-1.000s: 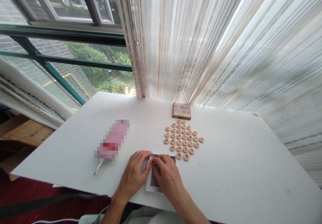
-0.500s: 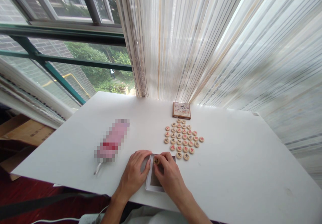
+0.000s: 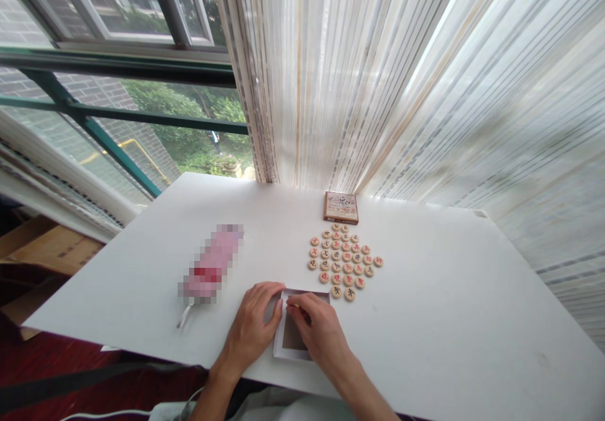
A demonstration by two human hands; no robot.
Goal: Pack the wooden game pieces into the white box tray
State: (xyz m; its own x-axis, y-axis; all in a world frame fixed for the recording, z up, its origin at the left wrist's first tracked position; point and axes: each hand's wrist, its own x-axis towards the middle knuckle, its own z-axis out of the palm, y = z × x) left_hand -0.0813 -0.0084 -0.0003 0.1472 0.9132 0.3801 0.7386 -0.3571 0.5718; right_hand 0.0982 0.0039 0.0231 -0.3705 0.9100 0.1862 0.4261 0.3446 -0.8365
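My left hand (image 3: 255, 321) grips the left side of a shallow white box (image 3: 278, 350), thumb at its edge and fingers bent round the far left corner. The box lies open on the table, and its brown bottom shows. Over the box, my right hand (image 3: 319, 321) pinches a round wooden Chinese chess piece (image 3: 297, 307) between thumb and fingers. Most of that piece is hidden by the fingers. Beyond the box, several loose chess pieces (image 3: 347, 257) with red or black characters lie flat in rough rows.
A brown-edged box lid (image 3: 341, 207) with printed characters lies behind the pieces. To the left is a blurred-out pink object (image 3: 215, 260) with a white strap. All rest on a white table (image 3: 449, 307). A striped curtain (image 3: 331, 80) hangs along the far edge, beside a window.
My right hand has tilted the chess piece, so its face with the black character no longer shows. The fingers have shifted slightly over the box. My left hand stays put.
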